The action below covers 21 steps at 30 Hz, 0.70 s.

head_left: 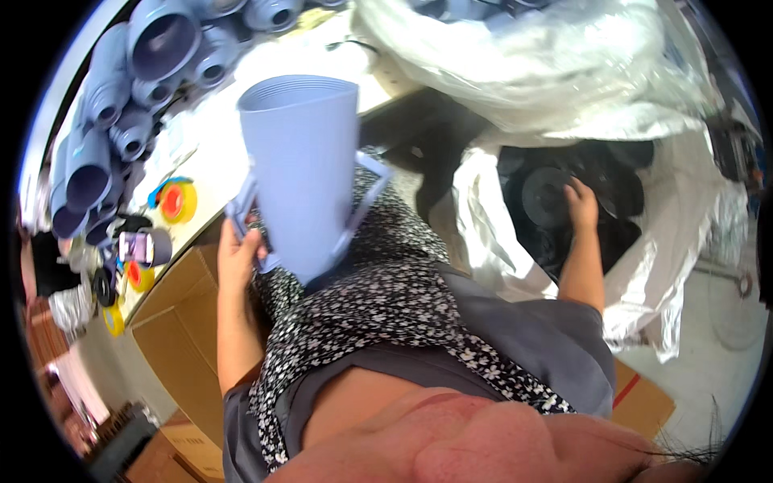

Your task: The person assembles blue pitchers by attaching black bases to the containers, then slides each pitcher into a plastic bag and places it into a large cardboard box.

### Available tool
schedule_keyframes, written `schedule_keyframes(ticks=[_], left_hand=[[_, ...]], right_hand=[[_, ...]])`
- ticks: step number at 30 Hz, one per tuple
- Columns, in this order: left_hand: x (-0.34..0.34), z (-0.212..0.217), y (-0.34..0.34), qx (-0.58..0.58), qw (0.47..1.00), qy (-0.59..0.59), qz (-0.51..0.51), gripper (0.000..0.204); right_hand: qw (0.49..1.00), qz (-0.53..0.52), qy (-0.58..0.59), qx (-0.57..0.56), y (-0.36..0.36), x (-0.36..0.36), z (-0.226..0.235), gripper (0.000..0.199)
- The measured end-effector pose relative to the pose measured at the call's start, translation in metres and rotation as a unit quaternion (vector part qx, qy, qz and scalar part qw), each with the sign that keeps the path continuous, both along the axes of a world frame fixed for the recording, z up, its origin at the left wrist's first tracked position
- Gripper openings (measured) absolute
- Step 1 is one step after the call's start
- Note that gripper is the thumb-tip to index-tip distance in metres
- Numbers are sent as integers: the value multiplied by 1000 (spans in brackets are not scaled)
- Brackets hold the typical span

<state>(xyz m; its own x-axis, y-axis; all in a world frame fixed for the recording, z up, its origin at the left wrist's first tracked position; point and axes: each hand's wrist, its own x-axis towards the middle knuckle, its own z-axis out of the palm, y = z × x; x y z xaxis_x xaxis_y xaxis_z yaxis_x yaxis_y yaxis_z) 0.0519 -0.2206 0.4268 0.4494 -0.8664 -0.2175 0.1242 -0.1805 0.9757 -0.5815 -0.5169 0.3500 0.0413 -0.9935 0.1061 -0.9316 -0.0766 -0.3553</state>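
Note:
My left hand (243,251) is closed around the side handle of a large light-blue plastic pitcher-like body (306,161). It tapers downward, has ridges inside its wide upper rim, and carries an angular handle on each side. The pitcher body hangs in front of my lap, beside the table. My right hand (584,211) reaches into an open white plastic bag (503,241) on the right. Its fingers are apart at the edge of a dark round disc (547,197), among other black parts; I see no firm grip on it.
More light-blue plastic bodies (88,173) are piled on the table's far left. Yellow tape rolls (177,201) and a phone (137,247) lie along the near edge. A clear plastic bag (531,64) stands at the back; a cardboard box (181,330) is beside my left arm.

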Motion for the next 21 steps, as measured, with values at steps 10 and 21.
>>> schedule_keyframes(ticks=[10,21], left_hand=[[-47,40,-7,-26,922,-305,-239,63],[-41,42,-5,-8,944,-282,-168,63]], right_hand=[[790,122,-531,281,10,266,153,41],[808,561,-177,-27,62,333,200,54]])
